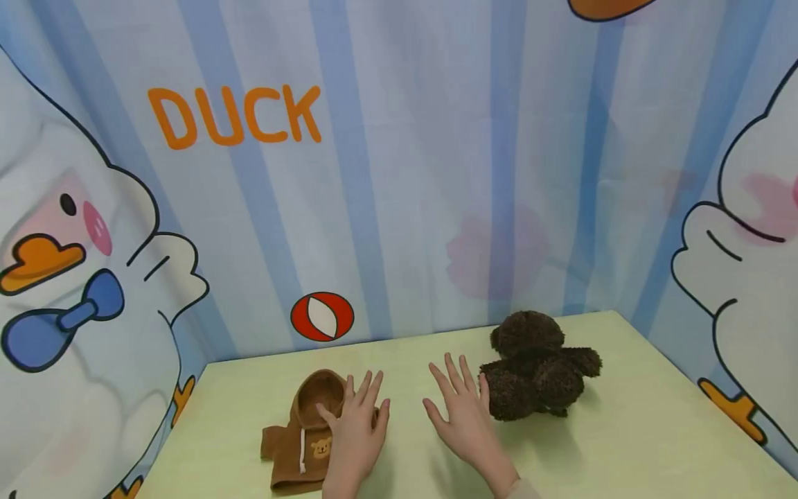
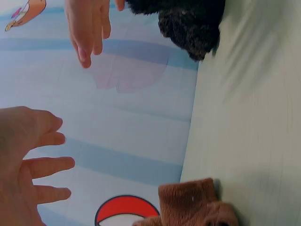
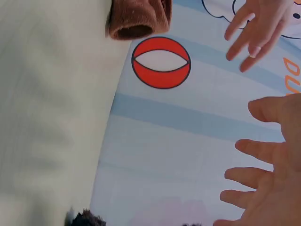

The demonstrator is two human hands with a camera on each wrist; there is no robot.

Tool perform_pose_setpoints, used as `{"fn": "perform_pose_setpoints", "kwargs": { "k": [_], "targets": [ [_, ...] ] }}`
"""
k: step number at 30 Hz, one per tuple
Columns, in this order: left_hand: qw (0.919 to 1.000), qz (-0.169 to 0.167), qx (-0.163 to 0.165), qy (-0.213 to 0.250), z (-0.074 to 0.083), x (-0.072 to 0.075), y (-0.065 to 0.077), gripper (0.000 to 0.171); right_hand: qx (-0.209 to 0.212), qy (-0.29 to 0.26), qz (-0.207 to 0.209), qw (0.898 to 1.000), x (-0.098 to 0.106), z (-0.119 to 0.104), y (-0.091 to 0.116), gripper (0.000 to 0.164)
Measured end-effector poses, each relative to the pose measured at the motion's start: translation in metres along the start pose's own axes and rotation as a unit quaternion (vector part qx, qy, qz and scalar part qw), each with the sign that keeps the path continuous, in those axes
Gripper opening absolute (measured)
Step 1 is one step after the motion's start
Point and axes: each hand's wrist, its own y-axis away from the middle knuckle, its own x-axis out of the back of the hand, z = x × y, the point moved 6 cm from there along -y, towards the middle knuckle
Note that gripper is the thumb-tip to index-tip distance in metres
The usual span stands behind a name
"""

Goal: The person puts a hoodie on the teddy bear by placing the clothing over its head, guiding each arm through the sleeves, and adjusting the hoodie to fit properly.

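A small brown hoodie (image 1: 305, 436) with a bear patch lies on the pale green table (image 1: 654, 443) at the front left; its hood (image 3: 138, 19) shows in the right wrist view. My left hand (image 1: 355, 433) hovers flat over the hoodie's right side with fingers spread and straight, holding nothing. My right hand (image 1: 464, 416) is also spread flat above the table, its fingertips close to a dark brown fuzzy plush toy (image 1: 539, 367) at the right. That plush toy (image 2: 188, 21) appears at the top of the left wrist view.
A blue-striped curtain with cartoon ducks, the word DUCK and a red-and-white ball print (image 1: 322, 317) surrounds the table on three sides. The table's right half runs to the curtain.
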Motion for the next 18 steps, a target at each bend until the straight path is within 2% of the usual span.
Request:
{"fn": "perform_pose_setpoints", "kwargs": {
  "k": [6,10,15,18],
  "targets": [
    [0.9991,0.015,0.039,0.008,-0.028,0.018,0.0,0.031,0.019,-0.09,0.007,0.996,-0.012,-0.009,-0.008,0.043],
    [0.9976,0.01,0.068,-0.003,-0.051,0.028,0.0,0.029,0.026,-0.147,-0.029,0.988,-0.028,-0.012,-0.011,0.038],
    [0.9946,0.007,0.101,-0.026,-0.081,0.04,0.003,0.033,0.019,-0.216,-0.092,0.972,-0.053,-0.017,-0.012,0.034],
    [0.989,-0.001,0.148,-0.012,-0.101,0.042,0.007,0.042,-0.014,-0.271,-0.128,0.954,-0.068,-0.019,-0.012,0.035]
  ]
}}
